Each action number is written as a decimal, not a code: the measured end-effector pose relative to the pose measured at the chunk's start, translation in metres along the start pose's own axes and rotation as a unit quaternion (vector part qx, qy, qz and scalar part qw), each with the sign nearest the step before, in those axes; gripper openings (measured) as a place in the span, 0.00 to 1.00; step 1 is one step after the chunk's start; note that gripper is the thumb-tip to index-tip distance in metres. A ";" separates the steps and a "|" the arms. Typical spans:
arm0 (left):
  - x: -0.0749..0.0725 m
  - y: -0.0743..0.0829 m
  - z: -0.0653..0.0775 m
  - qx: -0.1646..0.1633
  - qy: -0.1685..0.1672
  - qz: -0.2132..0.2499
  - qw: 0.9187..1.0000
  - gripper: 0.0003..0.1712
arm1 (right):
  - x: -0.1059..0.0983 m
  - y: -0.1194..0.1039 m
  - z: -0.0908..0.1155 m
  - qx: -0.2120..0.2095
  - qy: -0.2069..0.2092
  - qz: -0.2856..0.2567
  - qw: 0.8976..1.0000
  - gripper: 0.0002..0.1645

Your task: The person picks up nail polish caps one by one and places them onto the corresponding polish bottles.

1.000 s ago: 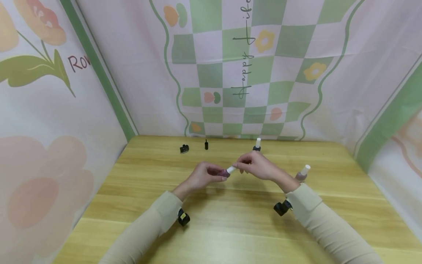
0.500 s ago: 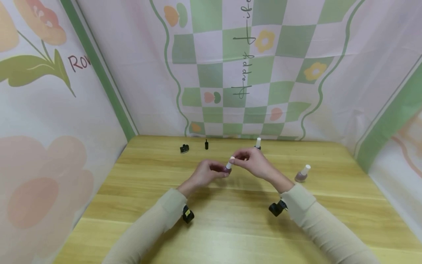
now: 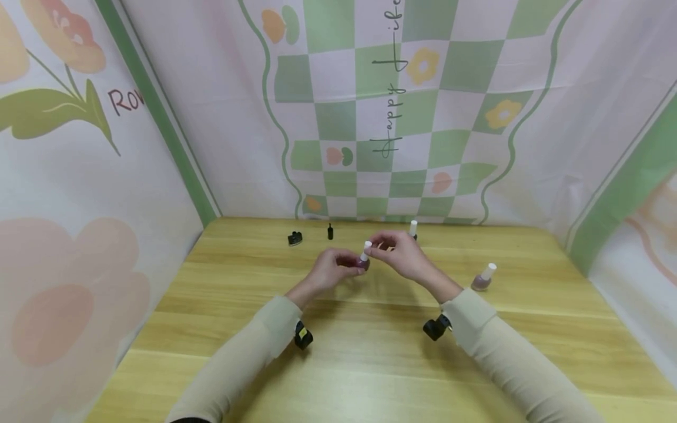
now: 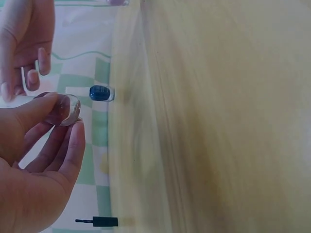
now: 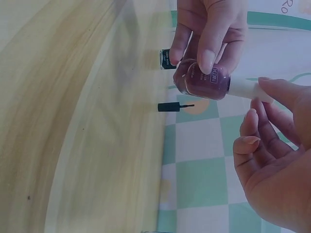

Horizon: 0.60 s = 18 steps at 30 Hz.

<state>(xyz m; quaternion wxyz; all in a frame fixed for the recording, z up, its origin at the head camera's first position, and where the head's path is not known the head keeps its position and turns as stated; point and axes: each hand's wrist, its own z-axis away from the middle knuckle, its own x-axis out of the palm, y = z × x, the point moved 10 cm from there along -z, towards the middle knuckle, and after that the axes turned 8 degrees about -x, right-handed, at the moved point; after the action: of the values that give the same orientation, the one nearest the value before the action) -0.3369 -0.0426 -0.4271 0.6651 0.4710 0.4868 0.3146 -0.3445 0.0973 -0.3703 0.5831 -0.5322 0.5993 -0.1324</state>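
Note:
My left hand (image 3: 330, 268) grips a mauve nail polish bottle (image 5: 208, 80) by its glass body, thumb over the printed label. Its white cap (image 5: 242, 89) sits on the neck, and my right hand (image 3: 400, 254) pinches that cap between thumb and fingers. In the head view the bottle stands nearly upright, above the middle of the table. Part of the glass is hidden behind the left fingers. In the left wrist view the clear base of the bottle (image 4: 73, 110) points toward the table side.
At the back left lie a small dark bottle (image 3: 295, 238) and, beside it, a black brush cap (image 3: 330, 233) with its brush up. Behind the right hand stands a dark blue polish bottle (image 4: 100, 93). Another mauve bottle (image 3: 482, 282) with a white cap is at the right. A patterned curtain (image 3: 338, 117) borders the table.
The bottle has gone from strongly tilted to nearly upright. Both hands have shifted slightly toward the back of the table, the right one also leftward, its fingers staying at the cap.

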 end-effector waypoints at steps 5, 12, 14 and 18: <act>-0.005 0.002 -0.005 0.013 0.003 -0.007 1.000 0.10 | 0.001 0.000 -0.005 0.002 0.003 -0.007 1.000 0.14; -0.014 0.013 -0.012 0.039 0.013 -0.021 0.999 0.10 | 0.000 0.002 -0.013 0.005 0.013 -0.008 1.000 0.15; -0.016 0.014 -0.014 0.042 0.016 -0.025 0.999 0.10 | 0.000 0.002 -0.015 0.006 0.014 -0.008 1.000 0.15; -0.019 0.015 -0.019 0.041 0.025 -0.027 0.998 0.11 | 0.000 0.003 -0.018 0.012 0.017 -0.005 1.000 0.15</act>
<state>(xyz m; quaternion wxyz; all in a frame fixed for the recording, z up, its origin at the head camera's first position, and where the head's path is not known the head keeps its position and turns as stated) -0.3607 -0.0478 -0.4082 0.6412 0.4762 0.5285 0.2877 -0.3606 0.0900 -0.3673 0.5785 -0.5259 0.6049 -0.1515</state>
